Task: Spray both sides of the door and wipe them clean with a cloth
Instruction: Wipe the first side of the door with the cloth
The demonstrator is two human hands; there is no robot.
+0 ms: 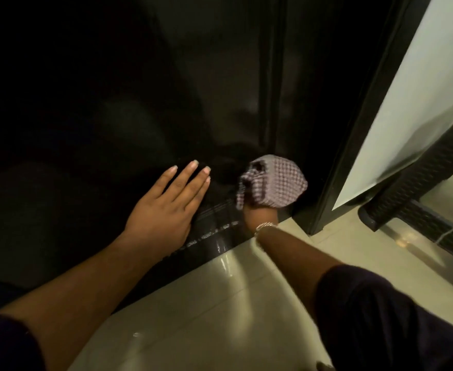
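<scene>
Now we're in the wiping step, low on the dark door [145, 84] that fills the upper left and centre of the frame. The left hand [166, 207] lies flat on the panel, fingers spread, bracing. The right hand [259, 212], centre frame, is bunched around the checked cloth [273, 182], pressing it near the door's bottom edge. Wet streaks [217, 226] show between the hands, just above the pale floor [220, 303]. Next, likely a sweep across those streaks. Count: one door, one cloth, two hands; no spray bottle visible.
</scene>
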